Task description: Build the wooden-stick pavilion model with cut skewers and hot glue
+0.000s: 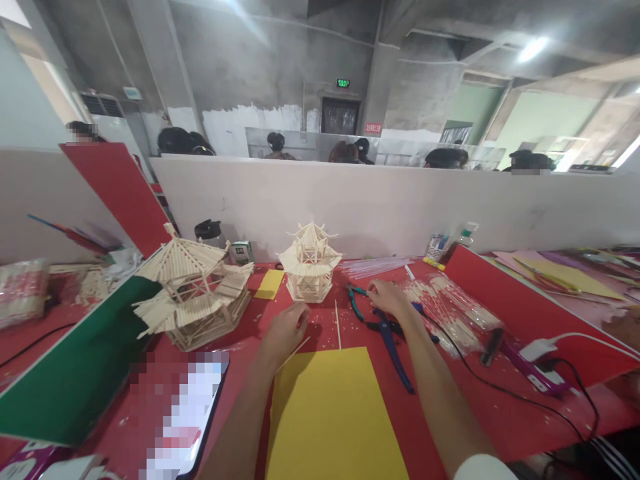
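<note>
My left hand (286,335) is over the red table with its fingers curled together. Whatever may be between its fingertips is hidden. A thin wooden stick (299,349) slants beside its wrist. My right hand (391,299) is bent low beside the teal-handled pliers (356,305), its fingers drawn together; I cannot make out what they hold. Under the right wrist lies a blue-handled tool (394,357). Between the hands one wooden stick (338,325) lies by itself. Just beyond them stands a small tiered pavilion model (311,267) built of sticks.
A larger stick pavilion (200,287) stands at left, near a phone (195,417) and a green divider (85,360). A yellow sheet (333,417) lies in front. Bagged sticks (450,313), a black cable (493,383) and a red divider (540,317) are at right.
</note>
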Demonstrator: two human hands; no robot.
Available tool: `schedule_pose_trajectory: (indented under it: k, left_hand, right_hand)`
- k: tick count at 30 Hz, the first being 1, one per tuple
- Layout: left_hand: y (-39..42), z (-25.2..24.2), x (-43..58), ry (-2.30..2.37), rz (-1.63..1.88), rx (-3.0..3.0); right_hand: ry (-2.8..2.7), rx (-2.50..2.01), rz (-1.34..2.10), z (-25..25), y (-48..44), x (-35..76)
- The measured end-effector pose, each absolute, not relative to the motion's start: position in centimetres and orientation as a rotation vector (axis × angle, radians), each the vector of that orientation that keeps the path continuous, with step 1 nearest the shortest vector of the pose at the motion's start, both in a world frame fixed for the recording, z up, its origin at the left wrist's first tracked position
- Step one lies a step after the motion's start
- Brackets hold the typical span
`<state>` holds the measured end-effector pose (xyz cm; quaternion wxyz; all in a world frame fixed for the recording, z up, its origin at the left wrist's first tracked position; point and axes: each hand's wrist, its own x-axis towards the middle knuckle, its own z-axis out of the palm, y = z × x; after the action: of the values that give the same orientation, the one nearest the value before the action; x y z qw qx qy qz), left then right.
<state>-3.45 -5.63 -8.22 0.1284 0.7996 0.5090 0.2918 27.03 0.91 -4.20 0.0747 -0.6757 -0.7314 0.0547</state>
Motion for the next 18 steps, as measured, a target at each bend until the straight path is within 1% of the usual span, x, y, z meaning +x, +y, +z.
schedule_pose_trajectory:
  k: [11, 18]
  left_hand:
    - [-6.3, -7.3, -2.9, 1.538, 0.792, 2.316]
    - [-6.2, -7.6, -2.9, 1.573, 0.773, 2.315]
  right_hand:
    - [-2.194, -2.205, 0.198, -7.4, -0.4, 31.9]
    - [-2.136, -2.158, 0.126, -8.0, 0.1, 32.7]
